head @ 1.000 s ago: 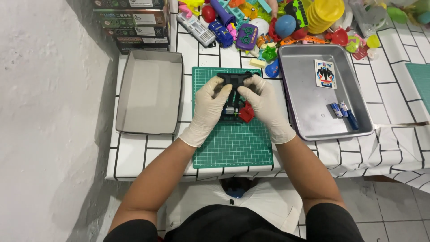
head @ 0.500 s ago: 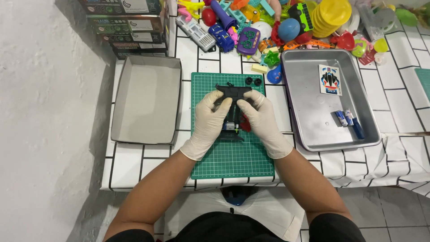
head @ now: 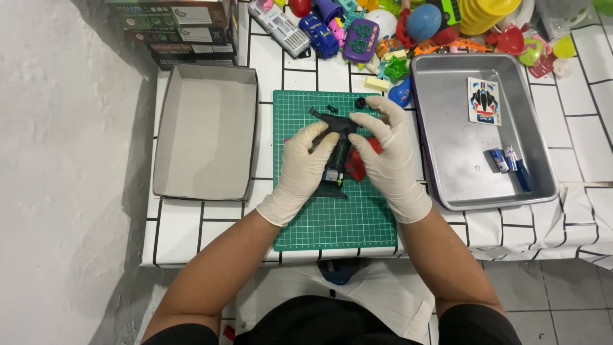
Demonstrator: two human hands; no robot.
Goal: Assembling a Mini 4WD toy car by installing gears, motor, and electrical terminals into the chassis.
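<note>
**Gloved hands grip a small toy car chassis**

Left hand (head: 305, 167) clasps the black toy car chassis (head: 336, 153) from the left, above the green cutting mat (head: 332, 220). Right hand (head: 391, 156) pinches its right side, beside a red part (head: 357, 167). It looks light, stiff, somewhat fragile; best held by the side rails. Steel tray (head: 447, 185) sits right.
</note>
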